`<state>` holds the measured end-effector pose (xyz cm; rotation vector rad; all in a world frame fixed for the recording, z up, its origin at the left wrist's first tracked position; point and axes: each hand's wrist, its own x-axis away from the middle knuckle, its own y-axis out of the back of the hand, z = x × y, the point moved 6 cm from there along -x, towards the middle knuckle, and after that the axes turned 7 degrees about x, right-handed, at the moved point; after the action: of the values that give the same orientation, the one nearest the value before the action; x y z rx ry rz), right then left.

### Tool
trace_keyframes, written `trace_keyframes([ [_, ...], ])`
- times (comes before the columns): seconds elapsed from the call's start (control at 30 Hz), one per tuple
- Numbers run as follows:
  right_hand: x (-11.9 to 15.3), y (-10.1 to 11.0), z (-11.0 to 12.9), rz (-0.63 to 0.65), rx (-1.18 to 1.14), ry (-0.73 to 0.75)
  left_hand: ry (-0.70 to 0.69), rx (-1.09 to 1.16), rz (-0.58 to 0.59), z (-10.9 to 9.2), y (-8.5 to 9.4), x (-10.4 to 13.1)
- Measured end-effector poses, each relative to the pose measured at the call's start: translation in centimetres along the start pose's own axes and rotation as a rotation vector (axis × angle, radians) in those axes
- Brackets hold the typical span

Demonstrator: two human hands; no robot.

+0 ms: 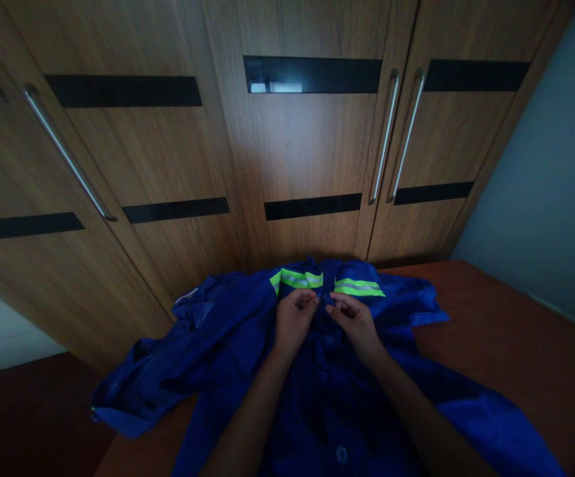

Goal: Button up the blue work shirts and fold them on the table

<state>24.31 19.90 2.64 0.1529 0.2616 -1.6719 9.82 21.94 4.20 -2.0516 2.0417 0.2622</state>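
A blue work jacket (238, 331) lies spread out, with yellow-green and silver reflective strips across its chest and a row of buttons down the front. My left hand (295, 318) pinches the front edge of the jacket just below the left strip. Close beside it, my right hand (354, 321) grips the facing edge between thumb and fingers. What sits exactly between the fingertips is too small and dark to make out. Below the hands, a button (330, 339) and a lower button (342, 454) show on the placket. Both sleeves stretch outward to the sides.
The jacket rests on a reddish-brown surface (491, 331). Directly behind it stands a wooden wardrobe (312, 146) with black inlaid strips and long metal handles (384, 136). A pale wall (540, 172) rises at the right.
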Motion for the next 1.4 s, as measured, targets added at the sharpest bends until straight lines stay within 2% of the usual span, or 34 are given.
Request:
trace_keyframes([
  [0.13,0.0,0.1,-0.3,-0.009,0.005,0.014,0.002,0.029,0.060,-0.4,-0.4,0.2],
  [0.23,0.1,-0.1,-0.5,0.040,-0.014,-0.022,-0.015,0.006,0.080,-0.9,-0.6,0.4],
  [0.4,0.4,-0.6,-0.6,0.106,-0.016,-0.093,-0.210,-0.352,0.050,-2.5,-0.6,0.8],
  [0.53,0.4,-0.9,-0.4,0.132,0.081,-0.042,-0.324,-0.625,0.049,-3.4,-0.9,1.3],
  [0.63,0.5,-1.2,-0.5,0.163,0.154,0.004,-0.348,-0.703,0.054,-3.6,-1.2,1.5],
  [0.73,0.9,-1.6,-0.6,0.208,0.253,0.041,-0.325,-0.678,0.076,-3.4,-1.2,1.5],
  [0.87,1.6,-2.2,0.0,0.279,0.425,0.134,-0.225,-0.547,0.110,-2.9,-1.1,1.1],
  [1.0,2.2,-2.6,0.8,0.359,0.508,0.202,-0.092,-0.333,0.073,-2.0,-0.6,0.7],
  [1.1,2.2,-2.6,1.1,0.364,0.508,0.260,-0.055,-0.206,0.030,-1.3,-0.1,0.3],
  [1.23,1.9,-2.2,1.0,0.292,0.615,0.314,-0.045,-0.132,-0.014,-0.6,0.3,0.0],
  [1.4,1.3,-0.7,1.6,0.044,0.801,0.394,-0.033,-0.142,-0.010,-0.6,0.1,0.2],
])
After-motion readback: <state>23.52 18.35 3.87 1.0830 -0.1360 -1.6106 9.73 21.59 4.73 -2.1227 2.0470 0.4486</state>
